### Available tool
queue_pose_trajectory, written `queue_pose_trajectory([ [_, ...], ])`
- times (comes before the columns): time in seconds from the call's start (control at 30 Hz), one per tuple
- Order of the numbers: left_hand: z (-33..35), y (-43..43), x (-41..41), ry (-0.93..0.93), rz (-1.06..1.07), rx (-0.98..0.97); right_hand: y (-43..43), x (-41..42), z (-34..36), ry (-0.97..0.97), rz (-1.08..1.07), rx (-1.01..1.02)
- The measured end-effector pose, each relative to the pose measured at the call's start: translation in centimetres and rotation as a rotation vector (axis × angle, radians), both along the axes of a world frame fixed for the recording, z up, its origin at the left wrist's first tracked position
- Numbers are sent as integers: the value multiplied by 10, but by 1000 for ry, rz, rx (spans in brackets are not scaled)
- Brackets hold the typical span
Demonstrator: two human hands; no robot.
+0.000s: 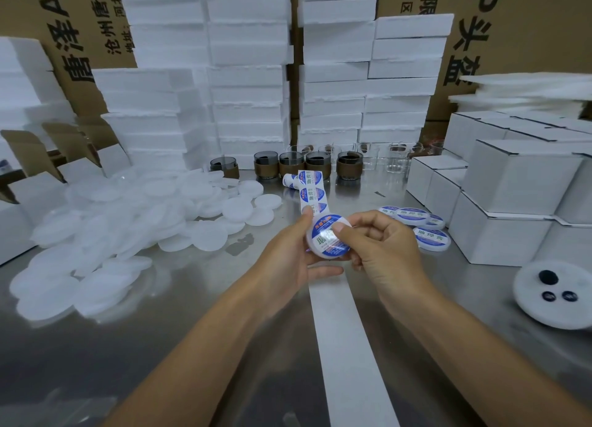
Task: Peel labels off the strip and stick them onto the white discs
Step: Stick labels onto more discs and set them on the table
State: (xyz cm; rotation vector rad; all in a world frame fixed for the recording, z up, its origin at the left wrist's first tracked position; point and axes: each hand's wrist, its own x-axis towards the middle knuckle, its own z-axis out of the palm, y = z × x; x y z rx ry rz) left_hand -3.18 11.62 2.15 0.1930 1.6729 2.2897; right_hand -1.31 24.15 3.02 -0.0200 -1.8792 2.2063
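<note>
Head view: dead centre, the left hand [296, 255] cups a round white foam disc [314, 249]. The right hand [382, 250] pinches it too, thumb on the blue-and-white round paper label [327, 243]. Best smoothed outward, avoiding creases. The printed label strip [310, 193] runs toward twelve o'clock.

Head camera looks forward-down, close over the table [96, 346].

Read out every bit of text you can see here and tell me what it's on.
"唐泽A", cut off: left carton
"沧州唐泽": same carton, smaller print
"P头盔": right carton
"有限", "西区": same carton, cut off
"助焊膏": labelled discs
"助": held disc, rest covered
Fine print on all the labels: too small to read.
</note>
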Motion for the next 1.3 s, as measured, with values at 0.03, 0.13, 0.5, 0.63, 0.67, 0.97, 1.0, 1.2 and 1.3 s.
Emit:
queue_pose_trajectory([
  [0.03,-1,-1,0,20,-15,0,0,0,0,-3,1,5],
  [0.13,-2,-3,0,87,-53,-35,0,-2,-1,-12,-2,31],
  [0.5,-2,0,1,104,-11,-116,2,-3,-4,-10,-18,60],
  [0.63,-3,1,1,114,-8,-161,2,-4,-5,-17,-29,79],
  [0.67,-3,0,1,120,-11,-164,2,-5,-5,-14,-32,82],
  [0.97,-8,-1,-3,169,-29,-195,5,-8,-14,141,-136,325],
  [1.0,-8,-1,-2,180,-29,-194,5,-9,-15,157,-148,371],
  [1.2,-11,-1,-4,212,79,-234,9,-10,-19,230,-205,786],
  [1.3,-9,-3,-4,213,70,-195,10,-11,-19,136,-215,822],
])
